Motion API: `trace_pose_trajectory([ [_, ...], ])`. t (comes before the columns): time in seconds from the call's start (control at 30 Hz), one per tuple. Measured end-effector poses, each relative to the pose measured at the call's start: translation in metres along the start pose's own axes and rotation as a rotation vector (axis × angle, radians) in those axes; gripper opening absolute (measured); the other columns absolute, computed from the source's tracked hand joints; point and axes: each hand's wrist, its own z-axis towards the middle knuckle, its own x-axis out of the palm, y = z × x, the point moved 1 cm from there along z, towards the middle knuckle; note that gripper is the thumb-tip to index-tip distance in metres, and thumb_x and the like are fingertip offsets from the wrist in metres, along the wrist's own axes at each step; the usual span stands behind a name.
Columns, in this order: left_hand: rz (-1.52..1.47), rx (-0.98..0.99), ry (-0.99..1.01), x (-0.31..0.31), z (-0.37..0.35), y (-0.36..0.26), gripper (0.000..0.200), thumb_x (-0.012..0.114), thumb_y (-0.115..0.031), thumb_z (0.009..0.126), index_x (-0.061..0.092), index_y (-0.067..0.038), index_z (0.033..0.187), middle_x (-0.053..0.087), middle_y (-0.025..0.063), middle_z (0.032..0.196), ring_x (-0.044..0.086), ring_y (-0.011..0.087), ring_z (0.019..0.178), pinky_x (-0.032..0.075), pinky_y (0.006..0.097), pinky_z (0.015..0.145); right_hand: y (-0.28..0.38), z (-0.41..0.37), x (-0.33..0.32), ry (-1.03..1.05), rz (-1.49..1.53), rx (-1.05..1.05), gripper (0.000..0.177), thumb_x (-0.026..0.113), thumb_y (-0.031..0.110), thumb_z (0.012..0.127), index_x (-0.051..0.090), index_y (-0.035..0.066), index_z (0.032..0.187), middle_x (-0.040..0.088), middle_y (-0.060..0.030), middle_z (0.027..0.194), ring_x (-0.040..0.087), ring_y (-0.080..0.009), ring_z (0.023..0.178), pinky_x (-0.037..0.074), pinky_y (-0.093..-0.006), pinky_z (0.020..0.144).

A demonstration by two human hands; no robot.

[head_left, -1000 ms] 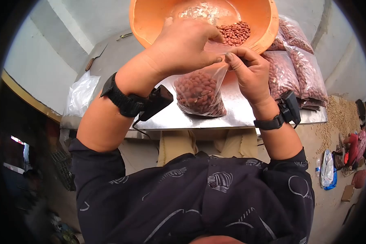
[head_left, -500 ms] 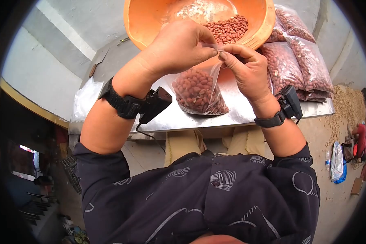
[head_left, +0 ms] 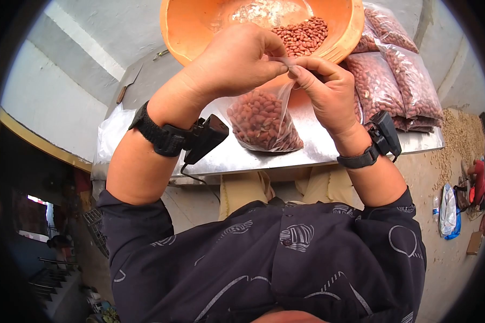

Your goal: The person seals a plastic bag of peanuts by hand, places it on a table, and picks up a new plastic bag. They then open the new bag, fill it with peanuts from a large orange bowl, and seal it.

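Note:
A clear plastic bag (head_left: pixel 265 121) of reddish-brown peanuts stands on the metal table near its front edge. My left hand (head_left: pixel 241 56) pinches the top edge of the bag between thumb and fingers. Close beside it, my right hand (head_left: pixel 324 89) grips the same edge with thumb and forefinger. The fingertips of both hands nearly meet above the bag. Behind them tilts an orange basin (head_left: pixel 186 32), with loose peanuts (head_left: pixel 305 36) lying in its right side.
Filled peanut bags (head_left: pixel 380 83) are stacked at the table's right. A knife (head_left: pixel 128 86) and white plastic bags (head_left: pixel 113 134) lie at the left. Bare metal table (head_left: pixel 323 145) shows in front. More peanuts (head_left: pixel 458 140) are spread on the floor at right, where a person (head_left: pixel 477 177) is partly seen.
Both hands keep their pinch on the bag's top edge, with hardly any movement. The view has shifted very slightly.

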Motion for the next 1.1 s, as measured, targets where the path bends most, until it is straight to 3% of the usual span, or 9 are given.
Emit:
trace_pose_trajectory([
  [0.2, -0.043, -0.069, 0.042, -0.002, -0.003, 0.007, 0.02, 0.07, -0.014, 0.077, 0.07, 0.002, 0.089, 0.067, 0.0124, 0.078, 0.062, 0.0175, 0.075, 0.049, 0.0311, 0.071, -0.003, 0.001, -0.001, -0.009, -0.01, -0.009, 0.011, 0.066, 0.008, 0.086, 0.067, -0.001, 0.092, 0.064, 0.0012, 0.079, 0.055, -0.0039, 0.071, 0.045, -0.0188, 0.063],
  [0.83, -0.044, -0.04, 0.085, -0.004, -0.003, 0.006, 0.022, 0.072, -0.016, 0.078, 0.069, 0.002, 0.091, 0.068, 0.0125, 0.079, 0.062, 0.016, 0.074, 0.049, 0.0293, 0.069, 0.0, 0.005, 0.005, 0.038, -0.081, -0.039, 0.009, 0.064, 0.007, 0.088, 0.065, -0.001, 0.092, 0.062, 0.0003, 0.079, 0.052, -0.0038, 0.07, 0.042, -0.0185, 0.059],
  [1.1, -0.093, -0.016, 0.137, -0.005, 0.0, 0.013, 0.023, 0.07, -0.016, 0.08, 0.067, 0.005, 0.091, 0.068, 0.0101, 0.079, 0.062, 0.0139, 0.075, 0.049, 0.028, 0.069, -0.001, 0.005, 0.002, 0.052, -0.096, -0.125, 0.009, 0.064, 0.005, 0.086, 0.067, -0.002, 0.092, 0.065, -0.0018, 0.081, 0.057, -0.0061, 0.075, 0.045, -0.0197, 0.066],
])
